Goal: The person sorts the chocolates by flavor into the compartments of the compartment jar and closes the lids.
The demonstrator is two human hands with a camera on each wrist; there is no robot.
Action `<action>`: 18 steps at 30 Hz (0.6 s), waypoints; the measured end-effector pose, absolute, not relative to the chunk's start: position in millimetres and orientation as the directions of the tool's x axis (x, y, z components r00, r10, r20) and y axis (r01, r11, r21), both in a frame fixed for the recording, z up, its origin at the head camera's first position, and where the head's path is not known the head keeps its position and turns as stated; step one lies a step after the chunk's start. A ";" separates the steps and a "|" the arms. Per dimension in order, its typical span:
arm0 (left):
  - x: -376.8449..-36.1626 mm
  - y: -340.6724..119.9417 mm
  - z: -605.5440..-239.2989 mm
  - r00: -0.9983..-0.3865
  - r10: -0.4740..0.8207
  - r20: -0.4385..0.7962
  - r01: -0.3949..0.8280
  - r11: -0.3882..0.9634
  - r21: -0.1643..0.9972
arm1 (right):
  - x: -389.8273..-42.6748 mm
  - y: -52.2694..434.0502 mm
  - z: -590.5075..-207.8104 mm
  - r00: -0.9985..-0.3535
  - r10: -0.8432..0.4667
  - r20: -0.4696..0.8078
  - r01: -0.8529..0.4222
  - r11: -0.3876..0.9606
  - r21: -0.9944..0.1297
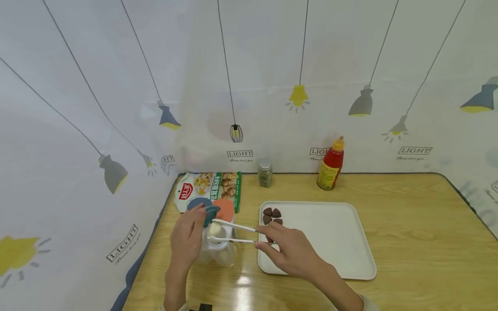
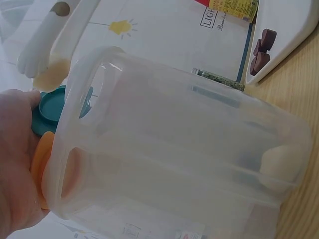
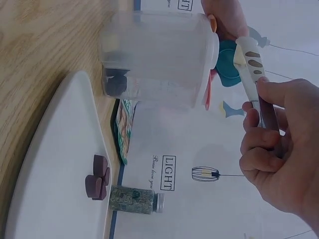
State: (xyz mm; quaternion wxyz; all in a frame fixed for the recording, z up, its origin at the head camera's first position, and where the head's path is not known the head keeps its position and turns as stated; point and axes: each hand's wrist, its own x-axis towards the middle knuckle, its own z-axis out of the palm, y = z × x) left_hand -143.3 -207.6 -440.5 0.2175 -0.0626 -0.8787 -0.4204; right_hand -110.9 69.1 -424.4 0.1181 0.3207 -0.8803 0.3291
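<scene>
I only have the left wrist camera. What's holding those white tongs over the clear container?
Observer: The right hand grips the white tongs by their handle end.
Operator: Anything behind the container?
Observer: A printed food packet lies flat on the table just behind the clear container.
Operator: How full is the tray?
Observer: Mostly bare: the white tray carries only a few brown pieces, clustered in its far left corner.
</scene>
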 end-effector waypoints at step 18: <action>-142.8 -207.8 -441.0 -0.901 -0.076 0.427 0.284 0.639 0.715 | -115.2 61.8 -427.4 -0.824 -0.543 0.159 -0.521 0.617 -0.591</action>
